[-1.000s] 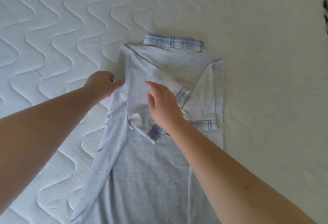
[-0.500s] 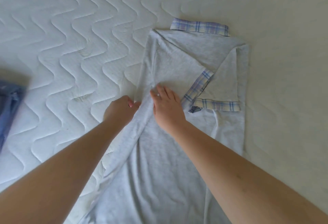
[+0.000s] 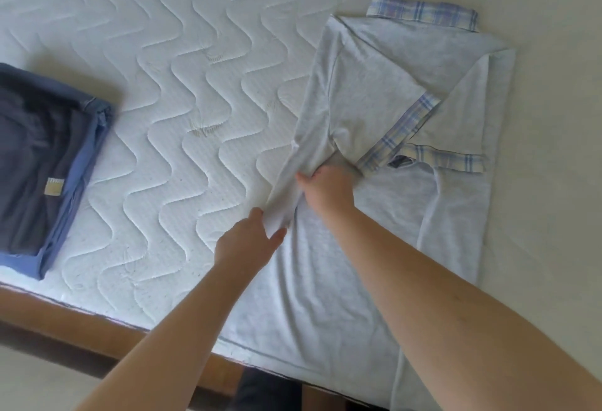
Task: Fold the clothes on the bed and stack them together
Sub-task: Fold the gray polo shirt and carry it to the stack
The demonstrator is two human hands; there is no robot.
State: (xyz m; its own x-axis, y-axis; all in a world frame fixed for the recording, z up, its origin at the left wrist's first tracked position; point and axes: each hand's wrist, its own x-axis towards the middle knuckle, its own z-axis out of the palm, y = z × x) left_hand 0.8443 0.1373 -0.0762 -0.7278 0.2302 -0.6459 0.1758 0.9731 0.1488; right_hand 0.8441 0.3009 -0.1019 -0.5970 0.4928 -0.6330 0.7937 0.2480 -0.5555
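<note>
**Left edge of the shirt pinched, ready to fold inward**

The grey shirt (image 3: 407, 111) lies lengthwise from the plaid collar at upper right down to the bed edge at the bottom of the frame. Both hands sit on its left flap: the left hand (image 3: 249, 243) pinches the fabric lower down, the right hand (image 3: 329, 187) grips it just above. The mattress (image 3: 182, 85) lies bare to the left, before the folded dark clothes (image 3: 49, 163) at far left.

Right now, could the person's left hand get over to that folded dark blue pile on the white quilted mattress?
Probably yes. The left hand pinches the light grey shirt's folded edge, so it must let go first. Only bare white quilted mattress lies between it and the folded dark blue pile.
</note>
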